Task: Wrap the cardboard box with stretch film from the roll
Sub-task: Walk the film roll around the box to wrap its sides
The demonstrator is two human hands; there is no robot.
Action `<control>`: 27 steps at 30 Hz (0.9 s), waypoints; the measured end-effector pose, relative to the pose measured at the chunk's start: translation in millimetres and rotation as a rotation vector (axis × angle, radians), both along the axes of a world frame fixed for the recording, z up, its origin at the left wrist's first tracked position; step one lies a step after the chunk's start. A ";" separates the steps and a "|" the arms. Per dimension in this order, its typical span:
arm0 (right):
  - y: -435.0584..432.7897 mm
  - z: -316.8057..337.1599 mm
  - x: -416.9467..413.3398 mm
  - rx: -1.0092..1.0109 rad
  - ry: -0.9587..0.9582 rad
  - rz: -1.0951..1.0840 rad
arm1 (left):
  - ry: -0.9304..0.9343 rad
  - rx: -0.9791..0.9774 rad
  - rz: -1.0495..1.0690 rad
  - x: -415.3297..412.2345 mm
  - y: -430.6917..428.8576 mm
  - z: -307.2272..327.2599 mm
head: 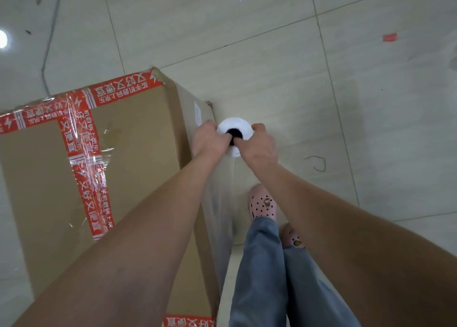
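The cardboard box (128, 158) stands on the floor (321, 91) to our left, sealed with red tape (91, 190). We hold the roll (237, 125) upright just beside its right side, near the far corner. A sheet of stretch film (220, 203) runs from the roll back along that side toward us.

We judge the step in hand to be drawing the film along this side and round the far corner. To do it well, we should pull the film taut and flat against the cardboard. The roll should stay upright and close to the box, so the band does not rope or sag. It should turn freely as we walk round the corner.

Both arms reach forward and down, meeting at the top of the roll. Our left hand (210, 141) grips its box-side edge and our right hand (259, 146) grips the outer edge. The fingers (258, 126) of both hands are curled over the rim, and a thumb from each appears tucked into the dark core.
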State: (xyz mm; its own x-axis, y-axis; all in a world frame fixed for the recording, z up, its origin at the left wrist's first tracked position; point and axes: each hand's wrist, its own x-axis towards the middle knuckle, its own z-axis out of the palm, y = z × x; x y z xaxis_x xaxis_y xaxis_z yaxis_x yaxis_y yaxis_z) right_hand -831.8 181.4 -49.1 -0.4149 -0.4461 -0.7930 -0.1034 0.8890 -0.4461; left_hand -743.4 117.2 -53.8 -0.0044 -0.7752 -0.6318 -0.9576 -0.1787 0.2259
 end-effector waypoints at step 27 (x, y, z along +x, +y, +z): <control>-77.7 -9.6 -20.6 -0.072 -0.052 -0.034 | -0.029 -0.066 -0.240 -23.8 -87.4 -5.6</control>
State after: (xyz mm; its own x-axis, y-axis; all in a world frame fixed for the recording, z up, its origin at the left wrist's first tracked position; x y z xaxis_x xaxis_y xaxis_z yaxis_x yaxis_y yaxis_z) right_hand -852.5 103.7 -58.7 -0.3895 -0.4889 -0.7806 -0.0486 0.8572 -0.5126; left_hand -767.2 29.8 -59.4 -0.1759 -0.7938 -0.5821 -0.9771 0.0691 0.2011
